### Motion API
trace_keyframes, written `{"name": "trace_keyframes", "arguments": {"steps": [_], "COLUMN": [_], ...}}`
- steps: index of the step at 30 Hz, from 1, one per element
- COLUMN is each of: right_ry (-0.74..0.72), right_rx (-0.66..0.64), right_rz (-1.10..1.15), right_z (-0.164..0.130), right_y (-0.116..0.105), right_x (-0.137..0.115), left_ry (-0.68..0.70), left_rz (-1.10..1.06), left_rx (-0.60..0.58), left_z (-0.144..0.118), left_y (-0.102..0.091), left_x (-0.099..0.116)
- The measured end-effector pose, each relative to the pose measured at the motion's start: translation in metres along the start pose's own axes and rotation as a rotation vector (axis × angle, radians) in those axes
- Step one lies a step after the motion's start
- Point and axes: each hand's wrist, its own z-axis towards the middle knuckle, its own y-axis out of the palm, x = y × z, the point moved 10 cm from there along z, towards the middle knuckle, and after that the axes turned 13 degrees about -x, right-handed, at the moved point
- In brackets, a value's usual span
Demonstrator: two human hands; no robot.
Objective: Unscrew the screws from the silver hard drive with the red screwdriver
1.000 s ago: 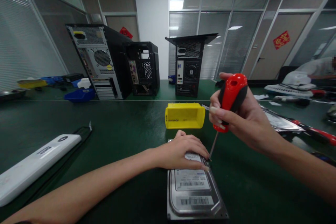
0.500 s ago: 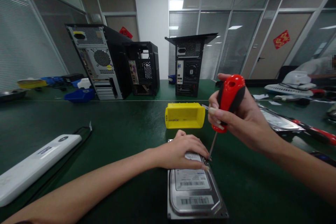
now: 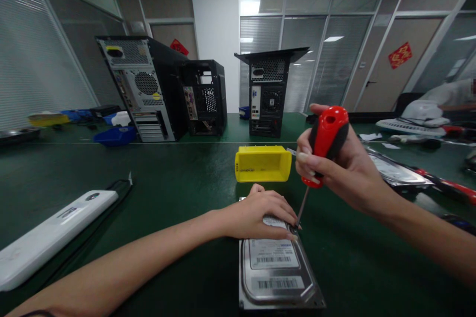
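Note:
A silver hard drive [image 3: 277, 272] with barcode labels lies flat on the green table [image 3: 178, 193] in front of me. My left hand [image 3: 260, 215] rests palm down on its far end and presses it to the table. My right hand [image 3: 336, 163] grips the red and black handle of a screwdriver [image 3: 323, 144]. The thin shaft slants down, and its tip stands on the drive's far right corner, right beside my left fingertips.
A yellow plastic bin [image 3: 263, 163] stands just behind the drive. A white flat device [image 3: 52, 230] lies at the left. Three computer towers [image 3: 148, 86] stand at the back, with blue bins [image 3: 115, 134] beside them. Metal panels and red-handled tools [image 3: 442, 183] lie at the right. Another person sits far right.
The screwdriver handle has shifted very slightly in my right hand. My left hand and the drive stay where they were.

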Motion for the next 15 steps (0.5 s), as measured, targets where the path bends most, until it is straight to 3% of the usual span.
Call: {"name": "trace_keyframes", "arguments": {"steps": [15], "right_ry": [0.006], "right_rx": [0.006], "right_rz": [-0.033], "right_z": [-0.0008], "right_y": [-0.0008], "right_x": [-0.0043], "left_ry": [-0.025], "left_rz": [0.001], "left_rx": [-0.002], "left_z": [0.0004], "left_y": [0.0002], "left_x": [-0.0026]}}
